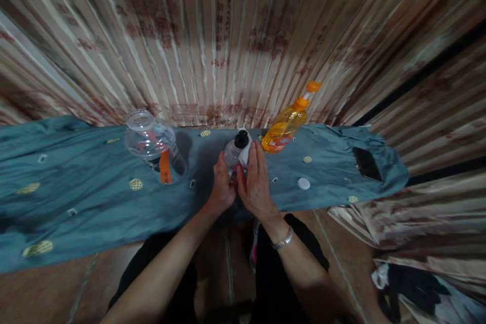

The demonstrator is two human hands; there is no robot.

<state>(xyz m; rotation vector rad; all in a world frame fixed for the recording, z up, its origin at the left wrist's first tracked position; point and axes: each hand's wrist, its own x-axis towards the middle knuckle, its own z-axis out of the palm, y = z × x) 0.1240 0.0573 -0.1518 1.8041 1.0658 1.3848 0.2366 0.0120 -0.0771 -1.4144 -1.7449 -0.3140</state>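
Note:
A small clear bottle with a black top (241, 139) stands upright near the middle of the cloth-covered surface. My left hand (223, 185) is wrapped round its left side. Against its right side my right hand (255, 179) presses a white piece (245, 154), perhaps a tissue or cloth, with its fingers together. The lower part of the bottle is hidden by both hands. Just beyond my right hand is a pump bottle of orange liquid (284, 126). To the left stands a large clear plastic jar (146, 136) with an orange label.
A blue-green patterned cloth (102, 182) covers the narrow surface. On its right part lie a round white lid (304, 183) and a black phone (366, 163). A pleated curtain (190, 35) hangs right behind. Dark items lie on the floor at the lower right.

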